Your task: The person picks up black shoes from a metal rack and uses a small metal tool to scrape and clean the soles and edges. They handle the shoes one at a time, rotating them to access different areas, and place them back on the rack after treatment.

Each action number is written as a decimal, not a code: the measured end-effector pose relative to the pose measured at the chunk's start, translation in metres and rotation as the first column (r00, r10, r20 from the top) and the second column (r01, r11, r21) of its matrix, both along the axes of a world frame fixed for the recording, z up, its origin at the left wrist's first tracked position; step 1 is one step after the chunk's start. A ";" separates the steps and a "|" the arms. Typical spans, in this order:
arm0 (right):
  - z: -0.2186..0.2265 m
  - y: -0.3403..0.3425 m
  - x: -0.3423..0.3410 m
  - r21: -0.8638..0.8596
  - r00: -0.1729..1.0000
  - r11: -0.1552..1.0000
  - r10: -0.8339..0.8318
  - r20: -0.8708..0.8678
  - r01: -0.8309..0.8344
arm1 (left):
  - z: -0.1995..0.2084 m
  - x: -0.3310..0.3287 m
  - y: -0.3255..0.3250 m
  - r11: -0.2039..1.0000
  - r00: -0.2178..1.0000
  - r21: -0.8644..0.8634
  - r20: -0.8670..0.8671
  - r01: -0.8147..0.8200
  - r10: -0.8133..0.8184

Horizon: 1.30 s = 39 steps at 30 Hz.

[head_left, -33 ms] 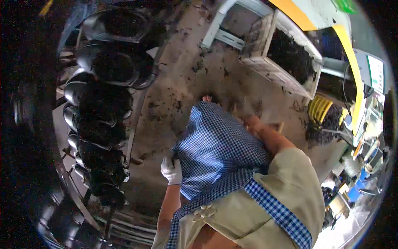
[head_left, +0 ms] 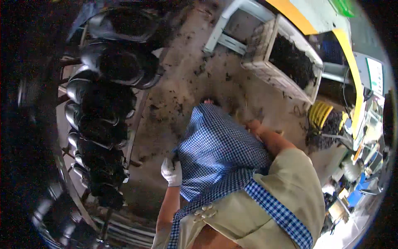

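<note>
A blue-and-white checked apron (head_left: 219, 153) hangs in front of my body over the dirty floor. My left hand (head_left: 171, 171) wears a white glove and is closed on the apron's left edge. My right hand (head_left: 253, 124) is bare and rests at the apron's upper right edge. It is blurred and its fingers are partly hidden behind the cloth, so its grip is unclear. A beige sleeve with a checked cuff (head_left: 286, 195) covers my right upper arm.
A row of black pots (head_left: 112, 66) filled with dark soil sits on a rack along the left. A white crate of dark soil (head_left: 265, 70) stands at the upper right beside a white frame (head_left: 228, 29). A yellow coil (head_left: 319, 114) lies at the right. Soil crumbs litter the concrete floor (head_left: 186, 83).
</note>
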State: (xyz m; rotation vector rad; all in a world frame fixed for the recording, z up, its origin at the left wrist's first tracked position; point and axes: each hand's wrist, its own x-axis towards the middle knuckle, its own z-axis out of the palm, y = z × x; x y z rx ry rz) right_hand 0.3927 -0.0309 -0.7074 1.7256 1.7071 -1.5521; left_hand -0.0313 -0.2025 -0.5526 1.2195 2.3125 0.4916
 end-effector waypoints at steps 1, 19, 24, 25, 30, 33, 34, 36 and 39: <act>0.001 0.004 0.008 -0.075 0.996 0.994 0.080 0.031 -0.077 | -0.001 -0.001 0.001 0.999 0.999 0.040 -0.041 0.017 -0.015; 0.011 0.166 -0.125 0.304 0.846 0.794 0.526 0.090 -0.526 | 0.030 0.168 -0.022 0.740 0.883 0.528 0.039 -0.416 0.468; 0.051 0.194 -0.114 0.284 0.827 0.956 0.097 -0.554 0.078 | 0.028 0.250 -0.036 0.652 0.802 0.489 0.482 -0.580 0.352; 0.063 0.197 -0.110 0.263 0.785 0.957 0.067 -0.616 0.124 | 0.025 0.260 -0.047 0.686 0.834 0.490 0.428 -0.538 0.349; 0.212 0.222 -0.129 0.553 0.564 0.781 0.326 -0.759 0.292 | 0.046 0.266 -0.067 0.643 0.826 0.533 0.456 -0.551 0.330; 0.277 0.267 -0.155 0.614 0.389 0.568 0.476 -0.789 0.548 | 0.073 0.248 -0.065 0.665 0.859 0.544 0.329 -0.511 0.392; 0.302 0.280 -0.170 0.592 0.409 0.524 0.430 -0.805 0.613 | 0.080 0.240 -0.063 0.630 0.843 0.561 0.361 -0.537 0.398; 0.365 0.296 -0.190 0.431 0.380 0.651 0.228 -0.896 0.625 | 0.085 0.222 -0.055 0.572 0.832 0.611 0.327 -0.547 0.448; 0.384 0.404 -0.226 0.398 0.249 0.524 0.333 -0.909 0.753 | 0.067 0.189 -0.039 0.498 0.811 0.653 0.351 -0.570 0.468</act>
